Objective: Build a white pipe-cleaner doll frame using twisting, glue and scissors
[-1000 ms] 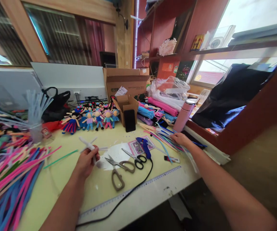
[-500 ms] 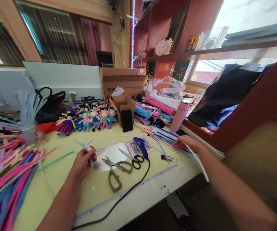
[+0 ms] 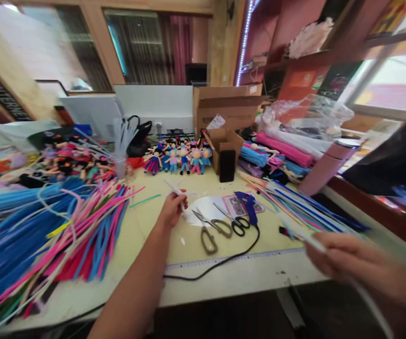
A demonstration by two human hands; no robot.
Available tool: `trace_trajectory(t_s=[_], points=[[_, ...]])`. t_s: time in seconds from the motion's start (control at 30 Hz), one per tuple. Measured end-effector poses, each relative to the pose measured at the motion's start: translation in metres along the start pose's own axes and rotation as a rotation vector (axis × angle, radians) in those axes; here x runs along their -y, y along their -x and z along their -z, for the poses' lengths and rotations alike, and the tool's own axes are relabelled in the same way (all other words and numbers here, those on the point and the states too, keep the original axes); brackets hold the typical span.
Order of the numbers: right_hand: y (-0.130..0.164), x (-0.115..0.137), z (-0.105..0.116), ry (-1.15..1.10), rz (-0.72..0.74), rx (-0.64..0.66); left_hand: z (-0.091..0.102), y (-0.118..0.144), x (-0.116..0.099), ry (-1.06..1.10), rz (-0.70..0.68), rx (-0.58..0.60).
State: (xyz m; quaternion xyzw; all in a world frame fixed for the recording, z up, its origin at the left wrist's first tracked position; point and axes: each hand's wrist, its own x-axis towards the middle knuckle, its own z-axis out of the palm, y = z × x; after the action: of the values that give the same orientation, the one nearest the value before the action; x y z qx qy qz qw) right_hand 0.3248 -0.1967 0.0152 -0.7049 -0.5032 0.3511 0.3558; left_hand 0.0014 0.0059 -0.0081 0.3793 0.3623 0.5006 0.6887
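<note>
Left hand (image 3: 172,210) up over the tabletop (image 3: 160,235), grip clenched round a white figure (image 3: 179,192) of twisted pipe cleaner, limbs sticking out past the fingers. Right hand (image 3: 347,263) blurred at the near edge, grip pinched on a single white pipe cleaner (image 3: 372,301) trailing down off the edge. Both pieces light as anything, by the look: fuzzy, wire-cored, so bendable yet shape-holding, and not slippery at all. Best hold on the figure at the twisted trunk, where the strands bunch; the thin limbs likely to kink if squeezed. The loose strand floppy along its length, so better gripped near one end than mid-span. Just beside the left hand, two scissors (image 3: 220,227) and a blue glue gun (image 3: 248,207) with black cord (image 3: 220,261) running off towards the near edge. Big heap of coloured pipe cleaners (image 3: 58,230) to the left, more stems (image 3: 305,207) to the right, a row of finished dolls (image 3: 181,160) at the back beside a small box (image 3: 226,146).
</note>
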Motion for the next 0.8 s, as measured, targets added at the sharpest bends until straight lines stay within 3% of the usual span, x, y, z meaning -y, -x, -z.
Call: trace_trajectory(t_s=[0.17, 0.33, 0.4, 0.47, 0.6, 0.7, 0.8], points=[[-0.005, 0.052, -0.094, -0.010, 0.120, 0.154, 0.002, 0.005, -0.004, 0.065, 0.036, 0.056], [-0.043, 0.083, -0.144, 0.018, 0.174, 0.211, 0.005, 0.004, -0.006, 0.091, 0.031, 0.124], [-0.062, 0.085, -0.157, 0.102, 0.259, 0.186, 0.006, 0.004, -0.007, 0.096, 0.032, 0.135], [-0.077, 0.085, -0.165, 0.149, 0.369, 0.079, 0.005, 0.005, -0.009, 0.100, 0.038, 0.155], [-0.094, 0.097, -0.172, 0.078, 0.523, -0.115, 0.003, 0.012, -0.012, 0.066, 0.063, 0.250], [-0.103, 0.109, -0.177, 0.043, 0.584, -0.089, 0.002, 0.013, -0.012, 0.050, 0.042, 0.289], [-0.112, 0.109, -0.183, 0.021, 0.527, -0.080, 0.005, 0.009, -0.012, 0.061, -0.019, 0.175]])
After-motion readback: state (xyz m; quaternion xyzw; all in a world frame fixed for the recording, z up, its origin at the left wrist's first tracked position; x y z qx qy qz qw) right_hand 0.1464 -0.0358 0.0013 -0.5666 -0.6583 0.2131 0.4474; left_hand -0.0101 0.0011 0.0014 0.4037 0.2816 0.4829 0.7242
